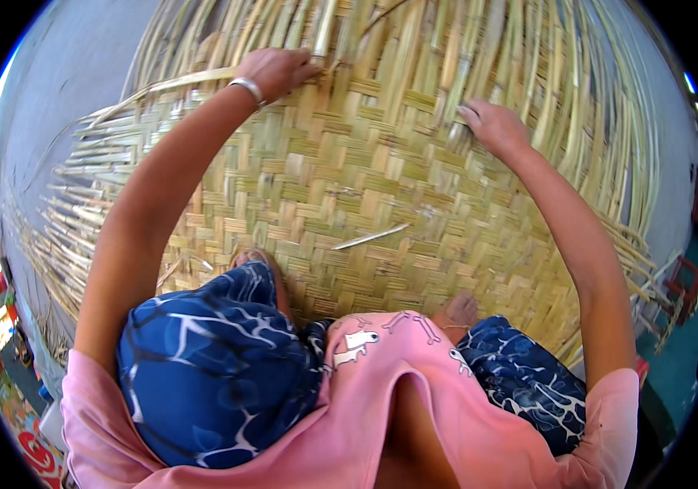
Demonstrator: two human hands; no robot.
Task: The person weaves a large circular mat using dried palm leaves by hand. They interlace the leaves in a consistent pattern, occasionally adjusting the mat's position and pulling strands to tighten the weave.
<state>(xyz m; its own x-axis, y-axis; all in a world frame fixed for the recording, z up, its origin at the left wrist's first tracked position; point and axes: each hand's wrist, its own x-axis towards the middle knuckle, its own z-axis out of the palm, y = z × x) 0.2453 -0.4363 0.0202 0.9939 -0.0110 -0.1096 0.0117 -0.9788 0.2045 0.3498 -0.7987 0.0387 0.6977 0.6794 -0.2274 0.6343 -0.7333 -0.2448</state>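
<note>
A woven mat [341, 187] of flat, yellow-green split reed strips spreads under my feet. At its far edge my left hand [277, 73], with a silver bracelet [249, 91] at the wrist, is closed on a reed strip. A long pale strip [178, 82] trails leftward from behind that wrist. Farther right, my right hand [497, 128] is closed around another reed strip [459, 135], thumb pointing left. Its lower fingers are hidden behind the hand. Unwoven strips [496, 49] fan out beyond both hands.
Loose strip ends [68, 216] stick out along the mat's left side onto the grey floor [64, 57]. A short pale sliver [371, 236] lies on the weave between my bare feet. At the right stands a red-framed object [687, 289]; assorted items lie at the lower left.
</note>
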